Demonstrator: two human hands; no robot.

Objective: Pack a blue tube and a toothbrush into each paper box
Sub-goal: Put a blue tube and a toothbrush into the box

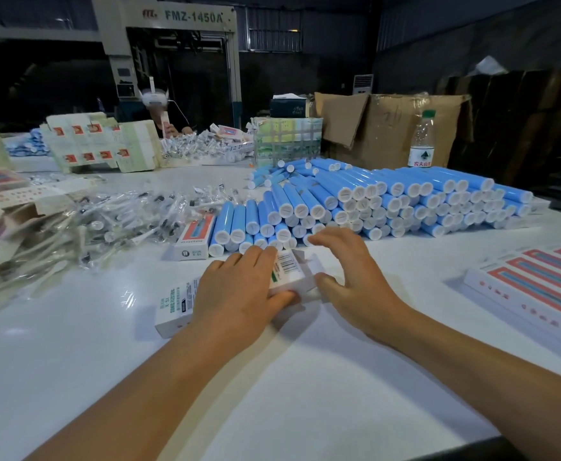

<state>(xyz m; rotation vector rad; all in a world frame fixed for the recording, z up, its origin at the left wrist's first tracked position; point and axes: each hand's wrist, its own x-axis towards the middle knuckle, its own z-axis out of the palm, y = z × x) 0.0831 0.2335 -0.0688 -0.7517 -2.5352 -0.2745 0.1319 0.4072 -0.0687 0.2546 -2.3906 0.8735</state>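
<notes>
On the white bench (272, 377) the left hand (239, 294) lies over a long white paper box (179, 307), thumb and fingers clamped round its far end, where the flaps stand open. The right hand (352, 277) hovers just beside that open end, fingers spread and holding nothing. Right behind them lies the big stack of blue tubes with white caps (372, 201). Left of it sprawls a heap of toothbrushes in clear wrappers (122, 221). Finished red-printed boxes (538, 287) line the right edge.

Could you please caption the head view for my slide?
Left hand holds a paper box on the table; right hand works its open end.
</notes>
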